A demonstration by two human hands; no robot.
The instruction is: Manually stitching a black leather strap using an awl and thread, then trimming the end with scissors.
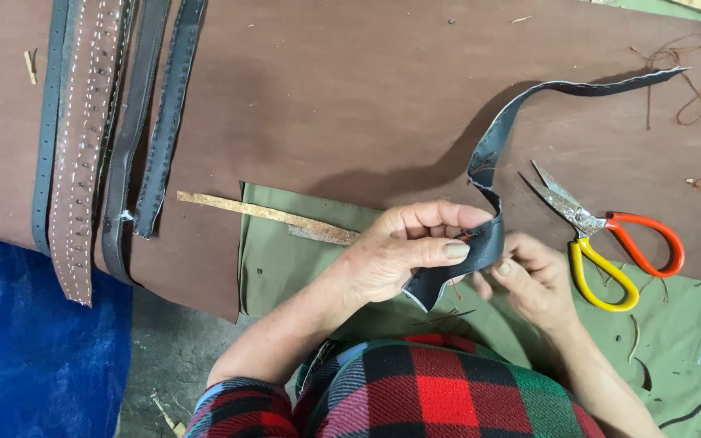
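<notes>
Strap (488, 174): pinched at its near end by both hands, its tail trailing over the board (350, 89).
Left hand (403, 251): fingers clamped on strap.
Right hand (533, 280): fingertips gripped strap's edge.
Risk: open scissors (602, 235) lay just beside the right hand; a slip might have nicked it.

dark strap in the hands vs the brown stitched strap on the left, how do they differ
The dark strap is grey-black, plain and curls up off the board, pinched by the left hand and right hand. The brown stitched strap is wider, has white stitching and lies flat, untouched. Both are long, narrow strips.
</notes>
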